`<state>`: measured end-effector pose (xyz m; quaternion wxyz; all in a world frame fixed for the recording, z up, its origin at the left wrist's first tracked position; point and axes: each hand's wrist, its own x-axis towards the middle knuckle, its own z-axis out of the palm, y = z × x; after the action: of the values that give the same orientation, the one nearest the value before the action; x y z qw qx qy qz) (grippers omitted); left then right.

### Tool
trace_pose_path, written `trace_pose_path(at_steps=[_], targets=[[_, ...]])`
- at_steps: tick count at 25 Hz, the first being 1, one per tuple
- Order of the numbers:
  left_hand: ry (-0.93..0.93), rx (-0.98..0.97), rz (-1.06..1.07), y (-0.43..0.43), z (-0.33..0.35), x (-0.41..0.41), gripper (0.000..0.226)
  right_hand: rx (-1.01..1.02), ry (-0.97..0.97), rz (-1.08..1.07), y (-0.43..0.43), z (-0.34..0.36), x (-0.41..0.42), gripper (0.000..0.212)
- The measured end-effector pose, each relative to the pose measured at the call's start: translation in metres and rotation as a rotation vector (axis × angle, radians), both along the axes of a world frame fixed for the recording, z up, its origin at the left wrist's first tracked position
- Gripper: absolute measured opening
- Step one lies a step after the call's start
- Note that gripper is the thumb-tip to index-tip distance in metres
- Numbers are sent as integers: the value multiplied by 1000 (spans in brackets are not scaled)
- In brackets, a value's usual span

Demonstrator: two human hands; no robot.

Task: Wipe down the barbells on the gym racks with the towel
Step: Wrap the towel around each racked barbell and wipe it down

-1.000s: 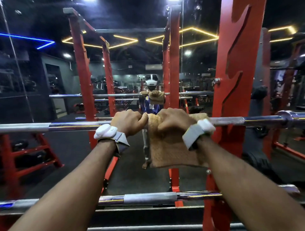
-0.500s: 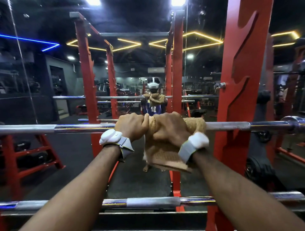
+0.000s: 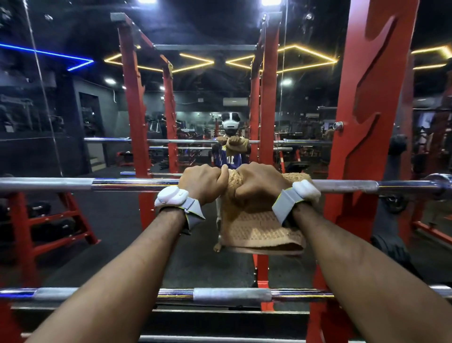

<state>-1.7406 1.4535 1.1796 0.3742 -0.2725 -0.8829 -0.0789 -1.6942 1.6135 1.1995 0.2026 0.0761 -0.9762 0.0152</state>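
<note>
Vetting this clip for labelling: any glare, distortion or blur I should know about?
Head view: the towel, left hand and right hand are sharp; the red rack uprights splay outward toward the top from the wide lens; ceiling lights blow out at the top edge; the upper barbell carries streaky coloured reflections; the background is dim.

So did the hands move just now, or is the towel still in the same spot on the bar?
Only a little. The right hand twisted the towel round the upper barbell: its wrist dipped, then rose again. The left hand kept gripping the bare bar beside it. Nothing was let go, and the towel stayed at the same spot.
</note>
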Motion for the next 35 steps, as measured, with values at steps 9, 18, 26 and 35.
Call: trace_pose_path(at_steps=[9,18,26,35], targets=[[-77,15,-199,-29,9,-12,55,101,197,-11,-5,-9,3,30],[-20,152,-160,-79,22,-13,47,122,235,-41,-26,-12,0,32],[25,307,-56,-147,14,-35,52,204,328,-25,-78,-22,-15,35],[37,515,-96,-215,15,-67,49,347,490,-72,-124,-30,-32,31]])
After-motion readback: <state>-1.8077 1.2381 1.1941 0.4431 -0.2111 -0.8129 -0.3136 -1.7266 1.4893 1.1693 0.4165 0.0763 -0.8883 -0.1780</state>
